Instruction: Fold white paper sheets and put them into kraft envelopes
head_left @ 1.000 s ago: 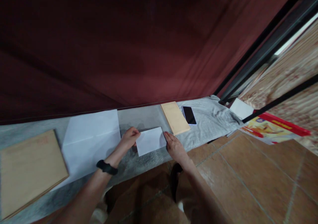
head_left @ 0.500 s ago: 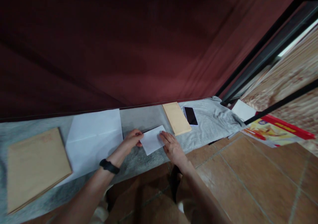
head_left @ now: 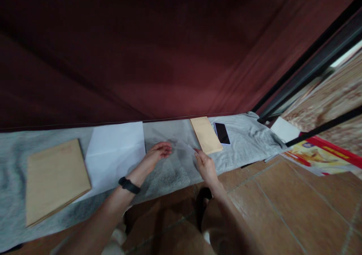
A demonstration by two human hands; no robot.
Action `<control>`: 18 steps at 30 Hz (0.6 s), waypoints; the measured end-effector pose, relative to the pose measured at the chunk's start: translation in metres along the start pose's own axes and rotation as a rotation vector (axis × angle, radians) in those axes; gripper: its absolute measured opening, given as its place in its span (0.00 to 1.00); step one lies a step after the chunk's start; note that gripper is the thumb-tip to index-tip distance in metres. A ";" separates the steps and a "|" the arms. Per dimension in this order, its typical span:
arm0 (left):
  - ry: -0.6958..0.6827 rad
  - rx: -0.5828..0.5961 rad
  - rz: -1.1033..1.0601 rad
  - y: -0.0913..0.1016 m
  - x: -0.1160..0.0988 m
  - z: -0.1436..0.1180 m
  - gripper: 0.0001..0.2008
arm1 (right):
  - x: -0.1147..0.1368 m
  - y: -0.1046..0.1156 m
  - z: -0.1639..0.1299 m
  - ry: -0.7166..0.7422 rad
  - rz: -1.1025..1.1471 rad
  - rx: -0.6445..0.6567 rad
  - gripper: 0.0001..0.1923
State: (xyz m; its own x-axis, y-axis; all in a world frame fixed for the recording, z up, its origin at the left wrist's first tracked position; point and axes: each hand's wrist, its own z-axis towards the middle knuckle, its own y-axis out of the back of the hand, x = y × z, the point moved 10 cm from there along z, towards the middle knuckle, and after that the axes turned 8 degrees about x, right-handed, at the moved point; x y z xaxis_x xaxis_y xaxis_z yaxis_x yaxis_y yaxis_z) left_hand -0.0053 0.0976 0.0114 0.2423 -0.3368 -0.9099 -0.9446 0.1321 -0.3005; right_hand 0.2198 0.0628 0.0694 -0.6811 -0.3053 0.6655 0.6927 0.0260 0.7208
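Note:
A small white paper (head_left: 183,145) is raised off the grey cloth (head_left: 169,176) and shows only as a thin, blurred edge between my hands. My right hand (head_left: 206,165) pinches its right end with the fingertips. My left hand (head_left: 157,153), with a black band (head_left: 129,185) on the wrist, hovers at the paper's left end with fingers loosely apart; whether they touch the paper is unclear. A tan envelope (head_left: 206,135) lies just beyond my right hand.
On the cloth lie a large white sheet (head_left: 115,153) and a big brown envelope (head_left: 55,179) to the left, and a black phone (head_left: 222,133) to the right. A dark red curtain (head_left: 169,59) hangs behind. A colourful packet (head_left: 319,153) and tiled floor (head_left: 283,202) are at right.
The small white paper lay flat under both hands; now it is lifted and turned edge-on. My left hand has let go and opened, and the view has shifted slightly left.

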 end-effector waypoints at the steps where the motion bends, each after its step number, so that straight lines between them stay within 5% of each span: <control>1: -0.019 0.009 -0.002 -0.002 -0.003 -0.001 0.18 | -0.006 0.000 0.000 -0.045 0.080 -0.014 0.18; 7: -0.048 0.157 -0.052 -0.028 -0.009 -0.007 0.21 | -0.026 -0.030 0.004 -0.191 0.534 0.060 0.20; 13: -0.063 0.043 0.101 -0.016 0.002 -0.004 0.14 | -0.028 -0.063 -0.001 -0.351 0.786 0.187 0.21; 18: -0.062 0.024 0.132 -0.014 0.005 -0.006 0.14 | -0.036 -0.064 -0.002 -0.429 0.779 0.157 0.22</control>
State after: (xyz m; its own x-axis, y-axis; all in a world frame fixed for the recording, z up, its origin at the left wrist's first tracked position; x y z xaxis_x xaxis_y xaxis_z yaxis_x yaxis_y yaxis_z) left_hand 0.0079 0.0889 0.0128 0.1299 -0.2569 -0.9577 -0.9637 0.1944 -0.1828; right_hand 0.2005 0.0703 -0.0007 -0.0848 0.2340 0.9685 0.9758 0.2163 0.0332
